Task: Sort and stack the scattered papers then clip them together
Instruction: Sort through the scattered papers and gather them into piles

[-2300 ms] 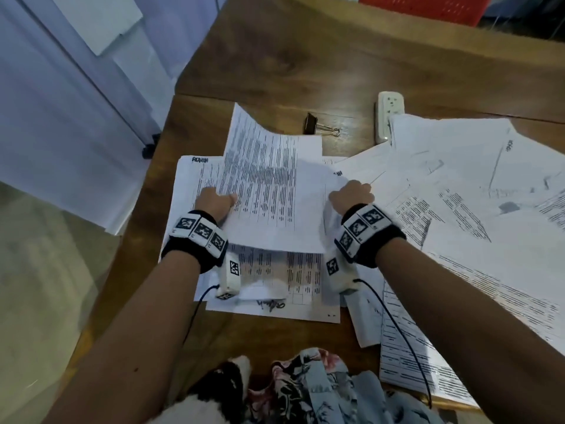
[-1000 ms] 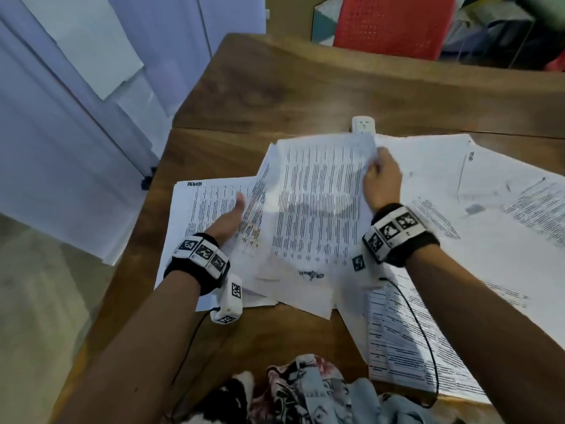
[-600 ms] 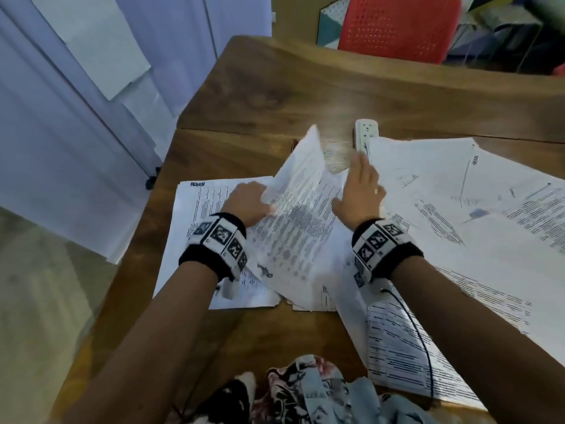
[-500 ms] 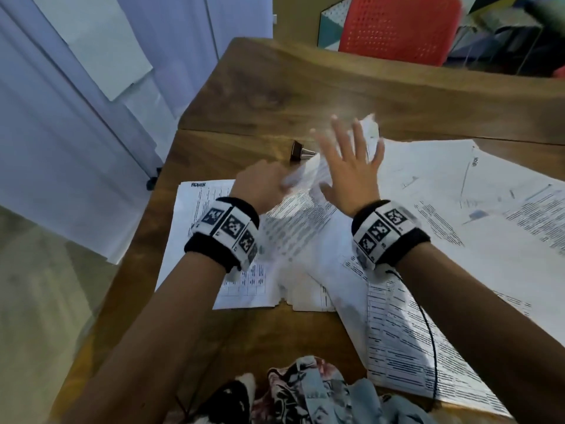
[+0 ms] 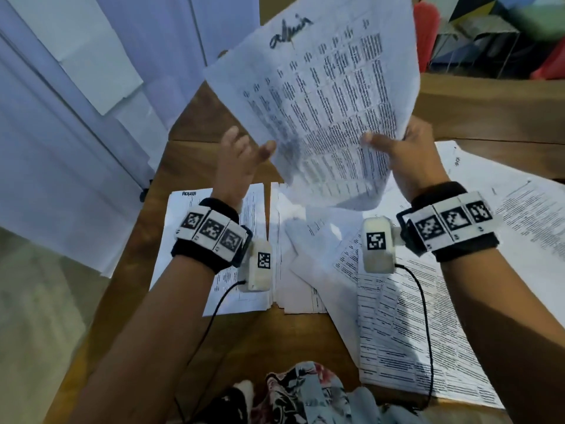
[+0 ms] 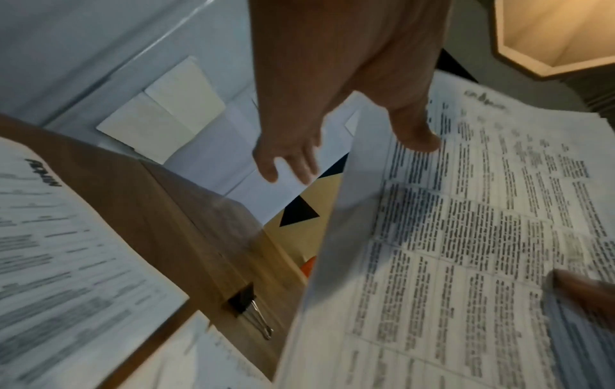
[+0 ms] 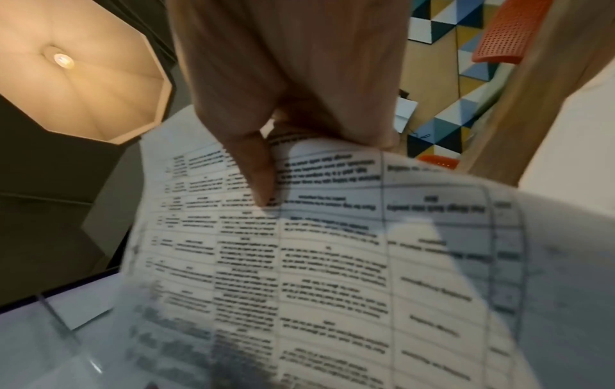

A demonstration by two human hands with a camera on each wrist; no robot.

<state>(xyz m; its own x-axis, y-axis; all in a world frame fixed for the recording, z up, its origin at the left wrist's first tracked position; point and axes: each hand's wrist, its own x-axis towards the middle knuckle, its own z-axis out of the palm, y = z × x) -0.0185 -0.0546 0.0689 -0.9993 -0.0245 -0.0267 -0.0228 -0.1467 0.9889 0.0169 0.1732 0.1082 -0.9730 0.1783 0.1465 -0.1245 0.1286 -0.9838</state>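
At six o'clock in the head view, a patch of flowered cloth (image 5: 302, 393) lies at the near edge of the wooden table (image 5: 293, 338). Beyond it, at four o'clock, a spread of printed papers (image 5: 406, 341) covers the right side of the table, overlapping at loose angles, while at eight o'clock a squared stack (image 5: 241, 289) lies flat with a handwritten word at its far left corner; a second small pile (image 5: 293, 298) lies just beside it on the right. Both forearms rise over these sheets, each with a marker band and a cabled camera at the wrist. The right hand (image 5: 406, 154), at two o'clock, pinches the right edge of a lifted sheaf of pages (image 5: 330, 111), thumb on the printed face and fingers behind (the right wrist view shows the thumb (image 7: 256, 179) pressed flat on a table row). The left hand (image 5: 241, 154), at ten o'clock, is spread wide with straight fingers, its thumb tip touching the sheaf's left edge; in the left wrist view the thumb (image 6: 416, 134) rests on the print while the other fingers hang clear of it. The sheaf stands tilted, well above the table, with a scrawled word at its top. Under it, in the left wrist view, a black binder clip (image 6: 248, 308) lies on bare wood. At one o'clock, farthest off, is a red chair (image 5: 428, 35).
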